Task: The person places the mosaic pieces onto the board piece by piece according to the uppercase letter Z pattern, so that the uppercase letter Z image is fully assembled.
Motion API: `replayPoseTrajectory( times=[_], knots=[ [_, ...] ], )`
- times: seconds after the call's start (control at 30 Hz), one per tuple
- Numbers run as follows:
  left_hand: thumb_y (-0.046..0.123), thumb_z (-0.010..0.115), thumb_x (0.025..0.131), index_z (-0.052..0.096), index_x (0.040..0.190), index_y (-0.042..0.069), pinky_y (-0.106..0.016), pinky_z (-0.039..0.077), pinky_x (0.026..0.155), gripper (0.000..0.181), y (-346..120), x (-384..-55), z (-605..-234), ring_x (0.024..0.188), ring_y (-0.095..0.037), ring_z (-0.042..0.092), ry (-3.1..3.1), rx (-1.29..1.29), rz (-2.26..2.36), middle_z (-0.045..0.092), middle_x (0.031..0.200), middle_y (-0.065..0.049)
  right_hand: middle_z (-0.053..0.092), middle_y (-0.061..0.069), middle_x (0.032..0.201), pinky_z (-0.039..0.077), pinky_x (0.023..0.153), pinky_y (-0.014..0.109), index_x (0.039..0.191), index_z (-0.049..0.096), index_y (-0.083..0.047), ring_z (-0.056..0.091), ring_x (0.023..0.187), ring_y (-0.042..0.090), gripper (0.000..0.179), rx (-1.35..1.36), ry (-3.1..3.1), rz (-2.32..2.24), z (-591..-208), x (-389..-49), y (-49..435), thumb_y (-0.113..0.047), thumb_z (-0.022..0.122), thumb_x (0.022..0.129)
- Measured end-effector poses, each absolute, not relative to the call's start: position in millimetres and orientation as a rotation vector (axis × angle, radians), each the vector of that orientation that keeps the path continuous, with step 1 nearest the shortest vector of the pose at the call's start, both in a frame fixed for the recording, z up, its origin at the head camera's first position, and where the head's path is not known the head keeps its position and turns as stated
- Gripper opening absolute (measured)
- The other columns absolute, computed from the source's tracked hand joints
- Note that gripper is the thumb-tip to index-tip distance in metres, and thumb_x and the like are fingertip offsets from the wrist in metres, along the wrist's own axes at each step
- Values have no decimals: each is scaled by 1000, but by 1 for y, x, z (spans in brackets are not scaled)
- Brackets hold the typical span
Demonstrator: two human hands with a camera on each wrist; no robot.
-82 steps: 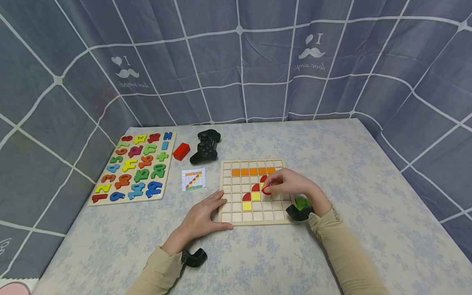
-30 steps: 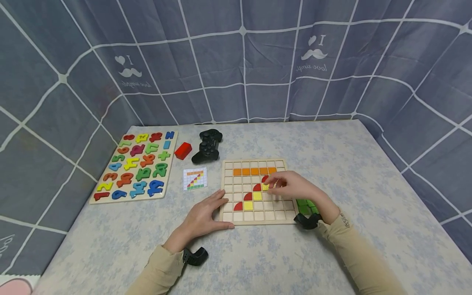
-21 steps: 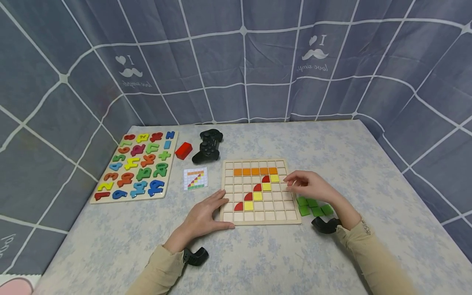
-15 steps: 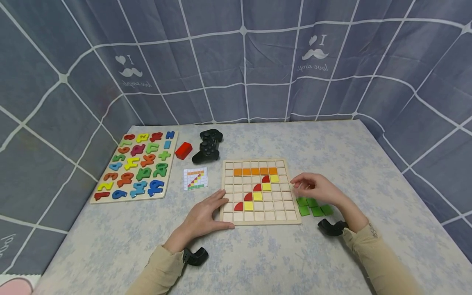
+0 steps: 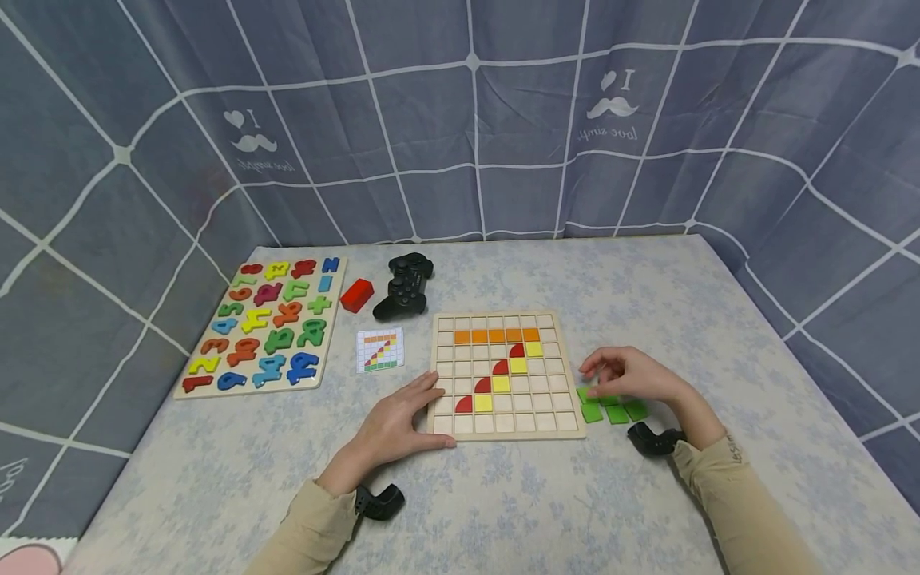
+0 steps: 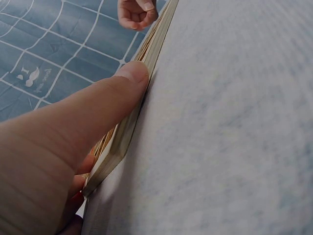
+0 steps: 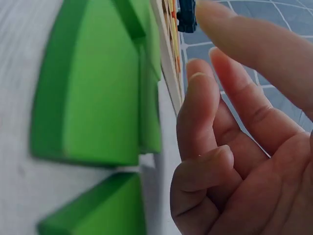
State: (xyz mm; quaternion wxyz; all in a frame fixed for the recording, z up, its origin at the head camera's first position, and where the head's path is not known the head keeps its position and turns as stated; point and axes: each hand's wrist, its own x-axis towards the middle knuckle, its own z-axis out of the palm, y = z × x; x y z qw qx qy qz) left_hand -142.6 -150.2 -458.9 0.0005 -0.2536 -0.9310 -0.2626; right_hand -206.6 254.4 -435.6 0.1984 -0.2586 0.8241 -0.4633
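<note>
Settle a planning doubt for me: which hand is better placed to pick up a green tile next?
Likely the right hand: it is right by the green tiles, with nothing visible in its grasp. The left hand touches the left edge of the grid board, across from them.

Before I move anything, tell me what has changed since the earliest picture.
The right hand has let go of its red piece, now on the board left of the nearest yellow square. That hand has moved right, to the green squares. The left hand and card stayed put.
</note>
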Motion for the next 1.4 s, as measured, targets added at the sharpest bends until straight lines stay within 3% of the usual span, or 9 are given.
replayPoseTrajectory(
  times=[0.83,1.4],
  knots=[
    [60,72,70,59,128,6,-44,38,102,80,-150,-143,-458,135,-23,35,-2910,-808,-807,41,145,-10,60,7,75,45,53,27,106,63,4,53,60,13,28,-767,2289,-1251,-443,-208,257,-8,71,83],
    [61,72,70,58,128,6,-43,37,103,81,-150,-143,-459,135,-22,34,-2922,-805,-811,40,145,-9,58,6,80,45,55,26,107,64,3,51,65,15,29,-761,2299,-1223,-441,-205,259,-9,72,82]
  ],
)
